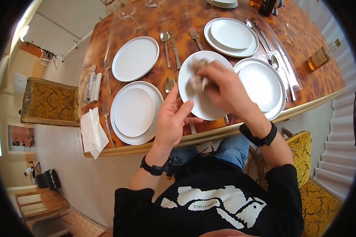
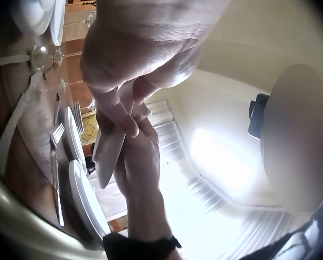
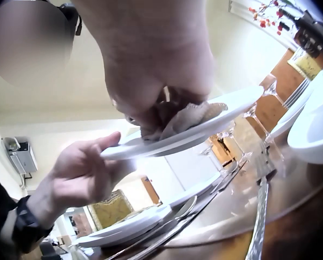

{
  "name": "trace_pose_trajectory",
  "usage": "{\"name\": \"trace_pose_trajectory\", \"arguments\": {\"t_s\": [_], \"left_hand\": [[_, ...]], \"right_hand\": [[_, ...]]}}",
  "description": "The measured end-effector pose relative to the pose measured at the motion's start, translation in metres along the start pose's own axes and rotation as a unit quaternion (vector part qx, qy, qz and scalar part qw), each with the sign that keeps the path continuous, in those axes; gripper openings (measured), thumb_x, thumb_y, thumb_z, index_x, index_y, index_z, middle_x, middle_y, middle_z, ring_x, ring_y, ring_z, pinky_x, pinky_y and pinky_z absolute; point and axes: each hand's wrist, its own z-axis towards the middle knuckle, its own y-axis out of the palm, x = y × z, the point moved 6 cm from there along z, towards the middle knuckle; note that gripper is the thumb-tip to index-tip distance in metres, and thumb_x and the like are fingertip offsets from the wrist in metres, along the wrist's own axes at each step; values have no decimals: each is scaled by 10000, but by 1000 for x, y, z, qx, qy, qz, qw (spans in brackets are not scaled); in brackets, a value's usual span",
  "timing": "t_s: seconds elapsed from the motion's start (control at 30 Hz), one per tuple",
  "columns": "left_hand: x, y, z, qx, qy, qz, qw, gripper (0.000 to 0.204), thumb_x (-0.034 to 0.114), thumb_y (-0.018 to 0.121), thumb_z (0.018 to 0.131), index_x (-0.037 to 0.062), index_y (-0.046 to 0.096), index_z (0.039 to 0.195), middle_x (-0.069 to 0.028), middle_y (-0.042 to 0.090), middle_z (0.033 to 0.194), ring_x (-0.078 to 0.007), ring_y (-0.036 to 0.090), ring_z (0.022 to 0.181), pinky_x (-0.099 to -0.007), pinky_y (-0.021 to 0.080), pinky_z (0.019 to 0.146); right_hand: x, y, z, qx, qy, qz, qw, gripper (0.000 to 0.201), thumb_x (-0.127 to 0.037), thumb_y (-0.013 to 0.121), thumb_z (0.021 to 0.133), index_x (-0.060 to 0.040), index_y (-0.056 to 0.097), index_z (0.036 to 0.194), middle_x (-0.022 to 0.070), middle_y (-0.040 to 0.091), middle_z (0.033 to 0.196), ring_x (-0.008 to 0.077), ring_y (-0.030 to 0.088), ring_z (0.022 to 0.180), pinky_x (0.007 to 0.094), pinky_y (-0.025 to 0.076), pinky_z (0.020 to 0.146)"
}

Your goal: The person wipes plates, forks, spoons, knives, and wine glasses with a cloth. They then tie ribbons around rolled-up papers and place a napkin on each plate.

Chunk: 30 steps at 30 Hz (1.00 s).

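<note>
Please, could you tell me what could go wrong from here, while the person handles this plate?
The plate might slip, as the left hand holds it by one edge while the right hand works the cloth on it. If dropped, it may chip on the nearby spoon. Its rim could also knock the stacked plates beside it.

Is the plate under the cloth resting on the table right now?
No, the right wrist view shows the left hand holding the plate up, with a visible gap between it and the table.
</note>
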Motion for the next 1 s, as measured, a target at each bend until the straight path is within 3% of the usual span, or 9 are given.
{"name": "trace_pose_trajectory", "arguments": {"t_s": [0.03,0.07,0.13,0.2,0.33,0.5,0.73,0.93,1.0], "left_hand": [[4,-4,3,-2,-9,9,1000,558,24,489,979,83,295,1499,-113,587,1244,-172,650,1000,-298,632,706],[9,-9,7,-5,-17,18,1000,555,24,489,979,81,298,1496,-112,581,1253,-175,650,1004,-301,633,702],[24,-24,16,25,14,44,999,521,29,476,980,52,311,1474,-131,571,1260,-196,658,994,-315,635,684],[41,-35,31,54,-10,44,997,506,51,475,983,33,309,1460,-148,572,1243,-222,660,978,-327,630,698],[48,-61,92,49,-52,47,996,467,65,464,987,1,320,1426,-173,556,1237,-248,637,1005,-357,599,773],[19,-76,149,86,-96,41,991,376,35,401,998,-4,358,1369,-185,487,1291,-269,609,1004,-374,585,826],[-14,-84,178,127,-118,-2,985,301,-1,376,993,-13,381,1294,-198,434,1317,-288,598,1004,-381,589,835],[-14,-88,176,172,-114,31,978,324,-11,484,970,-87,390,1271,-209,480,1251,-298,619,1026,-362,599,858],[-12,-87,175,130,-128,107,977,292,0,519,961,-127,434,1210,-219,516,1193,-296,634,997,-360,604,848]], "right_hand": [[-9,4,-7,-44,-6,36,998,306,44,604,713,-38,634,1007,161,586,940,405,603,872,442,497,750],[-8,5,-15,-98,27,22,995,325,82,592,699,-15,642,1005,145,592,963,351,623,861,383,509,755],[12,-10,-31,-53,12,-24,998,306,98,582,728,-17,653,1002,137,607,990,296,635,839,347,522,730],[29,-45,-40,4,108,-34,994,317,80,614,724,-13,644,1026,136,626,1030,296,654,885,349,539,759],[29,-98,-68,162,166,173,957,218,53,616,822,32,637,1037,48,602,976,108,602,802,232,509,670],[44,-117,-116,193,197,176,945,160,34,601,866,58,615,1024,58,579,961,103,586,722,230,490,633],[56,-135,-154,241,230,157,930,123,-30,632,909,41,613,1008,40,582,938,93,584,693,222,476,611],[62,-135,-165,245,240,156,926,135,-46,641,913,34,617,1020,33,587,926,91,579,701,219,476,614],[64,-133,-165,243,245,161,925,135,-45,640,913,34,617,1021,32,587,930,92,578,706,220,478,617]]}}
